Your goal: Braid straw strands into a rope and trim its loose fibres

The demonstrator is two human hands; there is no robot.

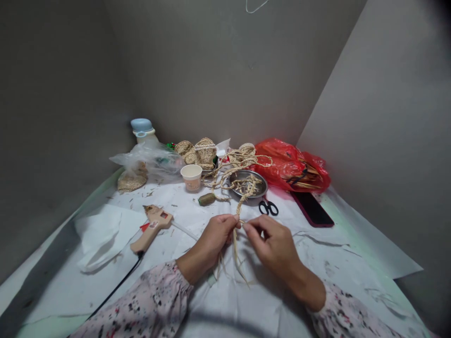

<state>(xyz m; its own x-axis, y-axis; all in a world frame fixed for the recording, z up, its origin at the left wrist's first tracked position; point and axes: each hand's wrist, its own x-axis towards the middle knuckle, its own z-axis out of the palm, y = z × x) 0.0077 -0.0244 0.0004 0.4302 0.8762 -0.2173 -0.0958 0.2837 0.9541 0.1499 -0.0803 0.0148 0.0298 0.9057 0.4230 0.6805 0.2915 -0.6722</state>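
My left hand [219, 234] pinches a braided straw cord [243, 203] near its working end, over the middle of the table. Just to the right, my right hand [272, 241] has its thumb and forefinger closed on a straw strand by the braid. Loose strands [237, 258] hang below my fingers toward the table. Beyond my hands the braid runs up over a metal bowl [262, 188] and joins a tangle of cord [239, 162] behind it. My fingers partly hide the point where the strands cross.
A glue gun [153, 230] with a black cable lies at left. Farther back are a paper cup [192, 179], a thread spool [206, 199], black-handled scissors [268, 208], a phone [313, 211], a red plastic bag [282, 162], a clear bag [151, 159] and a blue-lidded bottle [143, 129]. Walls enclose the table.
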